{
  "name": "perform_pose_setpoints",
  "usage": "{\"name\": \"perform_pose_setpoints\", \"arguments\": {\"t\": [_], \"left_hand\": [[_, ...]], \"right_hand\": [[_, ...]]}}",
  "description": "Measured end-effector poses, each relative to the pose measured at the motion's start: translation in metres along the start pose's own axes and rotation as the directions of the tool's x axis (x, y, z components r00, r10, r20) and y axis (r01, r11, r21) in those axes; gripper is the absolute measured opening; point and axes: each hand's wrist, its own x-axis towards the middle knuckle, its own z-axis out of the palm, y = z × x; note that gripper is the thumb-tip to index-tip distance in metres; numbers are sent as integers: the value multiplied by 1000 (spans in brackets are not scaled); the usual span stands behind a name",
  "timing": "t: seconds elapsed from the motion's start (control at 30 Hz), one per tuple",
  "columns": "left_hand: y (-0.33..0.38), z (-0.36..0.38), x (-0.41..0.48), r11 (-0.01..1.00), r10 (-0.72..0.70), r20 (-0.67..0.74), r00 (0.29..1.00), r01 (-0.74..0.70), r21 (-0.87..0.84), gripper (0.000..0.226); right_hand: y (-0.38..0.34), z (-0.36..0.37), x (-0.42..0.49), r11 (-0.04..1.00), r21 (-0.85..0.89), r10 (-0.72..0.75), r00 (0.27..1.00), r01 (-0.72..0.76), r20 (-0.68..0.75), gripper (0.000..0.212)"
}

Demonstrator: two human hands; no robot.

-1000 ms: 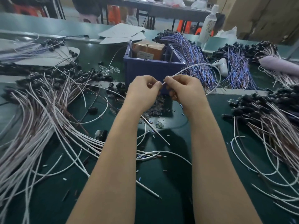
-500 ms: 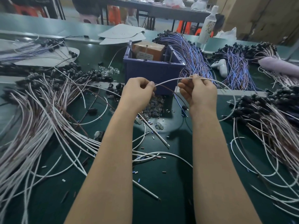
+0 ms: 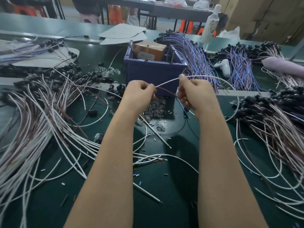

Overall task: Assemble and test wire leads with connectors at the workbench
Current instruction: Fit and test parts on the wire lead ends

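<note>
White wire (image 3: 166, 83) at centre frame, held above the desk (image 3: 172, 195) in front of the blue bin (image 3: 154, 73). Left hand (image 3: 139, 94) has its fingers curled, pinching one end. Right hand (image 3: 195, 92) pinches it further along at the fingertips, and the rest loops out right and down. Brown wire (image 3: 166, 91) also runs between the hands; whether it is joined I cannot tell.

Progress looks like mid-batch. Heaps of leads with black connectors at right (image 3: 271, 116) and left (image 3: 37, 112) look finished. Bare white wires (image 3: 148, 160) at lower centre and clear parts (image 3: 153, 111) under the hands are left to fit. No tester in view, so testing looks not yet done.
</note>
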Motion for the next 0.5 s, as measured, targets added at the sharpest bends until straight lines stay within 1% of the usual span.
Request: {"name": "perform_pose_setpoints", "arguments": {"t": [0.03, 0.07, 0.13, 0.17, 0.2, 0.23, 0.27, 0.33, 0.37, 0.4, 0.43, 0.5], "left_hand": [[0, 0, 0, 1000, 2, -4, 1000, -2, 2, 31], [0, 0, -1, 1000, 7, -2, 1000, -7, 8, 31], [1, 0, -2, 999, 26, 17, 1000, -26, 29, 31], [2, 1, -2, 999, 36, 29, 999, -37, 38, 31], [2, 0, -2, 998, 46, 36, 998, -48, 46, 31], [3, 0, -3, 997, 56, 41, 998, -58, 53, 30], [3, -1, -2, 996, 67, 44, 997, -70, 62, 30], [3, -3, -3, 992, 95, 54, 994, -99, 80, 29], [4, -4, -3, 990, 108, 61, 992, -113, 86, 29], [4, -5, -2, 989, 118, 68, 991, -124, 86, 28], [4, -5, -2, 989, 120, 70, 990, -126, 77, 28], [1, -7, 0, 993, 102, 45, 994, -104, 46, 25]], "right_hand": [[-5, 2, -3, 992, -92, -88, 995, 92, 46, 35], [-10, 4, -6, 970, -134, -197, 979, 204, 60, 33], [-21, 10, -10, 884, -198, -434, 901, 424, -11, 23], [-25, 13, -12, 835, -240, -519, 854, 495, -42, 18], [-27, 15, -12, 792, -297, -568, 822, 533, -41, 15], [-27, 15, -12, 760, -370, -577, 817, 534, -6, 17], [-25, 14, -10, 739, -450, -536, 842, 501, 58, 20], [-17, 12, -5, 699, -590, -359, 912, 404, 199, 26], [-13, 12, -4, 693, -613, -278, 925, 379, 258, 25], [-10, 12, -4, 706, -604, -226, 926, 369, 302, 25], [-8, 13, -4, 728, -581, -205, 923, 366, 324, 26], [-5, 14, -3, 770, -532, -205, 927, 351, 315, 27]]}}
